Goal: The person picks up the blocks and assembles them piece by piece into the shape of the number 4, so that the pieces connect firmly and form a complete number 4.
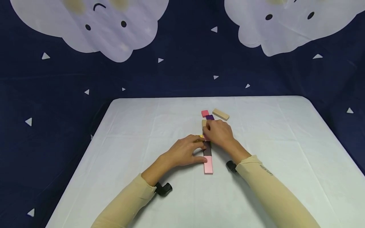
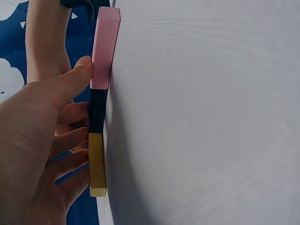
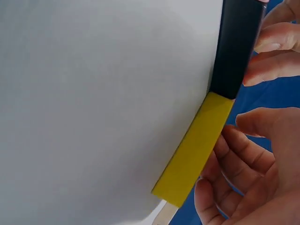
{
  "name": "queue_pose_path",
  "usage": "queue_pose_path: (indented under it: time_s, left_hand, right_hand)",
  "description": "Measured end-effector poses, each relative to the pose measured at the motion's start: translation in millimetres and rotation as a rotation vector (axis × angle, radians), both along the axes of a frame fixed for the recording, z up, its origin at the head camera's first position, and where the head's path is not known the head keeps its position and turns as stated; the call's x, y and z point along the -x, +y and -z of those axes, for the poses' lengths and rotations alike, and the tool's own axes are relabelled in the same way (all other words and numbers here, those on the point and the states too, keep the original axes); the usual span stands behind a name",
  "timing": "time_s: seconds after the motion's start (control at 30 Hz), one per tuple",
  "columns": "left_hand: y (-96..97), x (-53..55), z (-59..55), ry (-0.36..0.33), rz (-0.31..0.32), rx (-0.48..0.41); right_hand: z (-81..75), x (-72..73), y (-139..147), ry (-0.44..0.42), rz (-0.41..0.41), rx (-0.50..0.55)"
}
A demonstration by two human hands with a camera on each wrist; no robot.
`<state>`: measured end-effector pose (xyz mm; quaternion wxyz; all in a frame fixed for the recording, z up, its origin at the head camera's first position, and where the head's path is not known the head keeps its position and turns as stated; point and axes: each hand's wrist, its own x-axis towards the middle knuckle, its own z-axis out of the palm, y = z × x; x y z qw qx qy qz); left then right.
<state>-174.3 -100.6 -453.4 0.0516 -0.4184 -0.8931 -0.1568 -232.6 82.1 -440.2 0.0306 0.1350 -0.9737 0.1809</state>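
Note:
A single row of blocks runs away from me. In the head view its near end is a pink block (image 1: 208,167), then a dark block (image 1: 207,151). Wrist views show a yellow block (image 3: 194,150) beyond the dark one, angled slightly against it. My left hand (image 1: 183,150) lies along the row's left side: its thumb touches the pink block (image 2: 104,51), its fingers the dark block (image 2: 97,110) and yellow block (image 2: 96,161). Over the yellow block, my right hand (image 1: 219,131) has loosely bent fingers at its upper edge, the thumb apart from it. Fingertip contact is partly hidden.
Past my right hand lie a beige block (image 1: 204,123), a purple block (image 1: 210,117) and a coral-red block (image 1: 205,113). Another beige block (image 1: 220,114) lies diagonally to their right. White cloth covers the table (image 1: 137,126); a dark blue curtain (image 1: 188,76) hangs behind.

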Motion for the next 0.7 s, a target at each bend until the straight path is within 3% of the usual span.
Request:
queue_pose_path:
  time_s: [0.23,0.7]
  left_hand:
    - [0.2,-0.4,0.5,-0.001,-0.016,0.016]
    - [0.9,0.5,-0.9,-0.008,-0.002,0.004]
  right_hand:
    - [-7.0,0.3,13,0.0,0.009,0.06]
    - [-14.3,-16.4,15,0.025,-0.155,0.059]
